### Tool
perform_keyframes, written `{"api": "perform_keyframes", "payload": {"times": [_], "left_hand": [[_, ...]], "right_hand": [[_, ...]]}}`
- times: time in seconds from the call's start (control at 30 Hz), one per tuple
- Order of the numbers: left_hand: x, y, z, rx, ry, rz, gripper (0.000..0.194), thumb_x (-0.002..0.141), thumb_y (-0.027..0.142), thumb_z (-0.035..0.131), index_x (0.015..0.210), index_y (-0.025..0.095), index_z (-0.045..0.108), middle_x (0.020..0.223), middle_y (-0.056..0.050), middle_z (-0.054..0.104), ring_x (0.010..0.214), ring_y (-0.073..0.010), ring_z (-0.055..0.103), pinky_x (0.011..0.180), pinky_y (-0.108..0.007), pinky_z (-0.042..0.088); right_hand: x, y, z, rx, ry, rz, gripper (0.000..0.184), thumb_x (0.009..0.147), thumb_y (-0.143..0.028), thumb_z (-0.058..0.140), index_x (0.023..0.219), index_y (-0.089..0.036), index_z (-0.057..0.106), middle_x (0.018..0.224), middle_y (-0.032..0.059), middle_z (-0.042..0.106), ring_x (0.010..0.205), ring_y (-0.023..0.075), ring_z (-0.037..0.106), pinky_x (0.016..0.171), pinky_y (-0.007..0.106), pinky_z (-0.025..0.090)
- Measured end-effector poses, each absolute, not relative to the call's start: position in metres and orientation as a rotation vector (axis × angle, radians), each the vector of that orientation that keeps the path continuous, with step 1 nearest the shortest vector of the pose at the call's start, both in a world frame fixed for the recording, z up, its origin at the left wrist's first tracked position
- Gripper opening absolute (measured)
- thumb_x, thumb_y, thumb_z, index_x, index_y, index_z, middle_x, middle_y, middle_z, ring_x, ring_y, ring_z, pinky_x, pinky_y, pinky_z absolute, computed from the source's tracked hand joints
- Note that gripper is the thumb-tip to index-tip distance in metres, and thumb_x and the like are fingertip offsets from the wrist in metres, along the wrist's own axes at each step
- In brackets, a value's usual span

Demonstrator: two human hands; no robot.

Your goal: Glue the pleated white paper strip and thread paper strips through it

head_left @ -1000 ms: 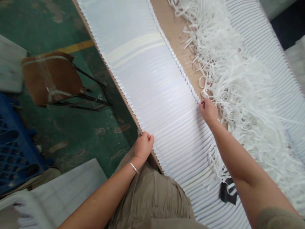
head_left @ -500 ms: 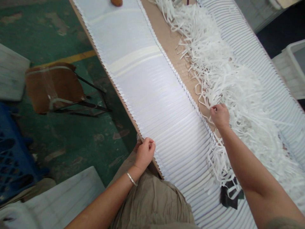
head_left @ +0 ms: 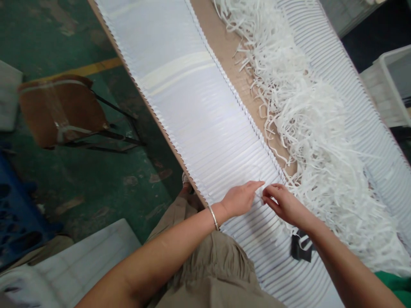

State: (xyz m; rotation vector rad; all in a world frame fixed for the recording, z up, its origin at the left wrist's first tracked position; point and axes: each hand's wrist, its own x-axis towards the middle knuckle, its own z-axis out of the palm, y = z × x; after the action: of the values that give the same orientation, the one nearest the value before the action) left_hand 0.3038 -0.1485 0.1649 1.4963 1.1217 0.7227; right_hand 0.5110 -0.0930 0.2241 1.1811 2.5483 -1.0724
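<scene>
A long row of overlapping white sheets (head_left: 199, 115) lies shingled along the near side of a brown table (head_left: 224, 51). My left hand (head_left: 239, 199) and my right hand (head_left: 282, 203) meet over the near part of this row, fingertips almost touching. Both pinch at the edge of one sheet, fingers pressed together. A silver bangle (head_left: 212, 217) circles my left wrist. A heap of thin white paper strips (head_left: 314, 128) runs down the table just right of my right hand.
A second row of shingled white sheets (head_left: 349, 98) lies beyond the strips. A small dark object (head_left: 300, 248) sits under my right forearm. Left of the table are a brown chair (head_left: 61, 111), a blue crate (head_left: 16, 214) and a green floor.
My left hand left the table's near edge and moved right onto the sheets. My right hand drew back from the strips toward me, and the two hands now meet.
</scene>
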Motion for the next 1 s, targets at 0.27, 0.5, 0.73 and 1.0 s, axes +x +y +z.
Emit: {"api": "perform_keyframes", "payload": {"times": [0.27, 0.5, 0.73, 1.0], "left_hand": [[0.263, -0.182, 0.145, 1.167, 1.206, 0.552, 0.027, 0.095, 0.032, 0.055, 0.079, 0.019, 0.072, 0.068, -0.002, 0.07, 0.066, -0.0166, 0.06, 0.063, -0.025, 0.044], [0.263, -0.195, 0.154, 1.073, 1.309, 0.491, 0.028, 0.096, 0.036, 0.054, 0.083, 0.021, 0.073, 0.055, 0.002, 0.064, 0.056, -0.0162, 0.059, 0.06, -0.025, 0.041], [0.245, -0.192, 0.155, 0.971, 1.363, 0.602, 0.03, 0.093, 0.04, 0.058, 0.073, 0.02, 0.064, 0.055, 0.002, 0.06, 0.055, -0.015, 0.055, 0.058, -0.025, 0.039], [0.188, -0.213, 0.131, 0.831, 1.502, 0.71, 0.03, 0.09, 0.041, 0.059, 0.072, 0.018, 0.067, 0.058, 0.0, 0.059, 0.058, -0.0148, 0.051, 0.058, -0.026, 0.038]], "right_hand": [[0.552, -0.068, 0.23, 1.283, 2.271, -1.119, 0.02, 0.097, -0.038, 0.051, 0.082, -0.025, 0.057, 0.072, 0.0023, 0.069, 0.064, 0.0193, 0.062, 0.061, 0.032, 0.045], [0.517, -0.076, 0.204, 1.427, 2.532, -0.431, 0.014, 0.095, -0.026, 0.056, 0.1, -0.024, 0.069, 0.112, 0.0173, 0.077, 0.103, 0.0357, 0.07, 0.099, 0.058, 0.044], [0.448, -0.088, 0.196, 1.021, 2.391, -1.424, 0.035, 0.104, -0.045, 0.048, 0.091, -0.022, 0.072, 0.081, 0.0046, 0.075, 0.075, 0.0195, 0.068, 0.076, 0.033, 0.051], [0.472, -0.014, 0.184, 1.247, 2.329, -1.326, 0.038, 0.092, -0.054, 0.058, 0.084, -0.021, 0.075, 0.077, 0.0037, 0.074, 0.073, 0.0195, 0.066, 0.071, 0.031, 0.05]]}}
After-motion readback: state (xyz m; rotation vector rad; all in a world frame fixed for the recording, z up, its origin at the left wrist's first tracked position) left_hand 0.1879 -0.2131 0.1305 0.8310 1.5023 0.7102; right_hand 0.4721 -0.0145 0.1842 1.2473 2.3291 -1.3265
